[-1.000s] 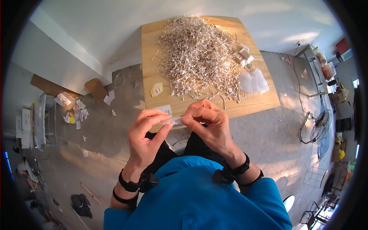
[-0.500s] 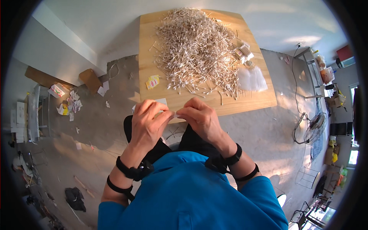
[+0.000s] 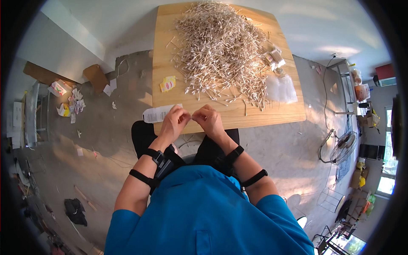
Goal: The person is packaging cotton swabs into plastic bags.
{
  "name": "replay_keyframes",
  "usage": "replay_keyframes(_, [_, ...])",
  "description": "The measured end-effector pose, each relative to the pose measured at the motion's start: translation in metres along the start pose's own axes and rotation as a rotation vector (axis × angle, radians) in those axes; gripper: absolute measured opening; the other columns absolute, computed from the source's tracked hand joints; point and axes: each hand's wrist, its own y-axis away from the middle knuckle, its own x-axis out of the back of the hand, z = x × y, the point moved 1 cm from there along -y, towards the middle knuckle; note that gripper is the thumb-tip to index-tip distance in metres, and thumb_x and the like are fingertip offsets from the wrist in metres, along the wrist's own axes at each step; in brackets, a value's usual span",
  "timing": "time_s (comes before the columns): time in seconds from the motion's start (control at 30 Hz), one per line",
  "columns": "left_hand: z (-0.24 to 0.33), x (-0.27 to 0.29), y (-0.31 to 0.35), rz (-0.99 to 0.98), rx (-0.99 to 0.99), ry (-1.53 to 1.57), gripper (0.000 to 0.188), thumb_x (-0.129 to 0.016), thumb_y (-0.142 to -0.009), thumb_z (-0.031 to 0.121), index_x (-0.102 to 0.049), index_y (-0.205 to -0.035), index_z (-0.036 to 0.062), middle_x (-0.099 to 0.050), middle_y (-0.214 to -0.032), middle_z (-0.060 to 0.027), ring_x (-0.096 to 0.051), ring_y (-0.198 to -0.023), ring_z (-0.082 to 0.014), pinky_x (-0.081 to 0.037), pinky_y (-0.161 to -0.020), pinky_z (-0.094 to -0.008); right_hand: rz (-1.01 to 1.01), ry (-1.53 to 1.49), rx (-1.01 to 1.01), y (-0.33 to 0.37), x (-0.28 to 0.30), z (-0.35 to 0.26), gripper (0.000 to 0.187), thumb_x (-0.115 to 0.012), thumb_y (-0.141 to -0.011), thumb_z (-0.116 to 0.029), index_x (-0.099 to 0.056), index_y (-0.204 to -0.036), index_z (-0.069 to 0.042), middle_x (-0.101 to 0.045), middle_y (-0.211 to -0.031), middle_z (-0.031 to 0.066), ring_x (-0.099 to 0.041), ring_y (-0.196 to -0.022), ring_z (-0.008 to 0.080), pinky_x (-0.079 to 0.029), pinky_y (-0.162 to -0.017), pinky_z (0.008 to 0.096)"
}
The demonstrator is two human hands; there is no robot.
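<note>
At the near edge of the counter (image 3: 272,114), both hands meet, fingertip to fingertip. The left hand (image 3: 173,122) and the right hand (image 3: 209,120) have the fingers pressed together, and they seem to pinch something very small between them, probably a thin bag or one swab. I cannot tell which, because the fingers hide it.

Just beyond the fingers lies the big heap of swabs (image 3: 221,46), which covers most of the counter. Some loose swabs are scattered near the fingertips. To the left of the left fingers, a white label strip (image 3: 158,114) hangs partly over the counter edge. Further beyond it lies a small yellow sticker (image 3: 168,83). To the right of the right fingers, well apart, there is a clear plastic bag (image 3: 281,88), and beyond that a small bundle of swabs (image 3: 273,57).

I judge that the step in hand is fine work with the fingertips on one small piece. To do it well, the hands should stay close over the counter edge, so that anything dropped falls on the wood and not on the floor. The grip should be light, since such thin sticks bend easily. It also helps to keep the wrists steady against the counter edge and to move only the thumbs and first fingers.
</note>
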Motion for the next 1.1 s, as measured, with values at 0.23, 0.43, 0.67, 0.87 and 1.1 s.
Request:
replay_keyframes(0.23, [-0.021,-0.012,-0.006,-0.040,0.456,0.359,0.029,-0.074,-0.090,0.022,-0.066,-0.110,0.0027,-0.066,-0.097,-0.0046,-0.062,-0.078,-0.0110,-0.053,-0.067,-0.0252,0.005,-0.251,-0.461,-0.009,-0.004,0.007,0.023,-0.080,-0.078,-0.013,-0.071,-0.096,0.000,-0.068,-0.088,0.0093,-0.066,-0.071,0.0159,-0.053,-0.063,0.0293])
replay_keyframes(0.43, [-0.033,-0.007,-0.007,-0.164,0.550,0.505,0.028,-0.070,-0.094,0.022,-0.066,-0.114,0.0020,-0.068,-0.096,-0.0053,-0.065,-0.084,-0.0110,-0.056,-0.073,-0.0257,-0.073,-0.509,-0.634,-0.006,-0.007,0.010,0.029,-0.077,-0.083,-0.014,-0.066,-0.102,0.005,-0.069,-0.086,0.0109,-0.067,-0.070,0.0138,-0.054,-0.062,0.0258])
replay_keyframes(0.67, [-0.038,-0.014,-0.006,-0.082,0.636,0.720,0.024,-0.066,-0.097,0.018,-0.065,-0.114,0.0004,-0.068,-0.099,-0.0068,-0.067,-0.090,-0.0135,-0.056,-0.082,-0.0264,0.004,-0.722,-0.674,-0.005,-0.008,0.012,0.028,-0.071,-0.091,-0.013,-0.064,-0.107,0.008,-0.069,-0.087,0.0126,-0.069,-0.076,0.0159,-0.058,-0.068,0.0266])
replay_keyframes(0.87, [-0.039,-0.013,-0.012,-0.078,0.569,0.674,0.026,-0.069,-0.095,0.019,-0.068,-0.109,-0.0027,-0.071,-0.091,-0.0078,-0.069,-0.085,-0.0137,-0.057,-0.077,-0.0249,0.000,-0.746,-0.661,-0.006,-0.008,0.017,0.027,-0.069,-0.093,-0.014,-0.064,-0.107,0.009,-0.069,-0.089,0.0124,-0.070,-0.079,0.0162,-0.060,-0.073,0.0270])
replay_keyframes(1.1, [-0.037,-0.017,-0.012,-0.045,0.563,0.673,0.025,-0.072,-0.092,0.018,-0.068,-0.108,-0.0009,-0.070,-0.089,-0.0046,-0.066,-0.082,-0.0109,-0.053,-0.074,-0.0240,-0.015,-0.886,-0.689,-0.006,-0.005,0.021,0.028,-0.067,-0.095,-0.016,-0.064,-0.108,0.009,-0.070,-0.094,0.0127,-0.070,-0.082,0.0161,-0.059,-0.076,0.0271])
